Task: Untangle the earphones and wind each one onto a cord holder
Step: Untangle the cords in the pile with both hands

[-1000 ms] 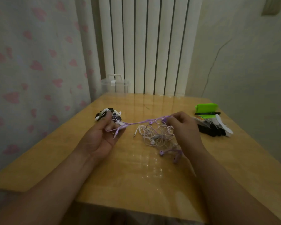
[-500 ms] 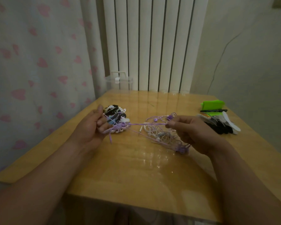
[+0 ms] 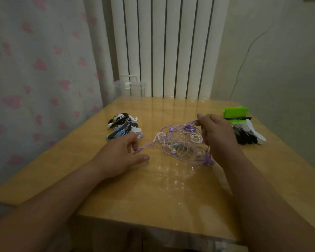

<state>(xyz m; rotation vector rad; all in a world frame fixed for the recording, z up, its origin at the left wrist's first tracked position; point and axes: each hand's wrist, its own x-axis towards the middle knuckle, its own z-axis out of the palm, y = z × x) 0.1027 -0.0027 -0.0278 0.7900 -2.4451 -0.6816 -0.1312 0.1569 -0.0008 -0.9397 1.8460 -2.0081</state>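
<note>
Pinch of right hand (image 3: pixel 216 135) on purple cord (image 3: pixel 145 146), fingertips clamped together on it, raised off table (image 3: pixel 153 197). Holds same cord's other end in left hand (image 3: pixel 120 153), fingers curled round it, thumb stretched out low over wood. Strung between both hands, across tangle of white and purple earphones (image 3: pixel 180 144) lying mid-table. Beyond left hand, heap of wound earphones (image 3: pixel 123 127). Beside right hand, black and white cord holders (image 3: pixel 247 136); behind them, black pen (image 3: pixel 237 118) across green box (image 3: pixel 235 111). Clear plastic tub (image 3: pixel 130 87) at far edge.
</note>
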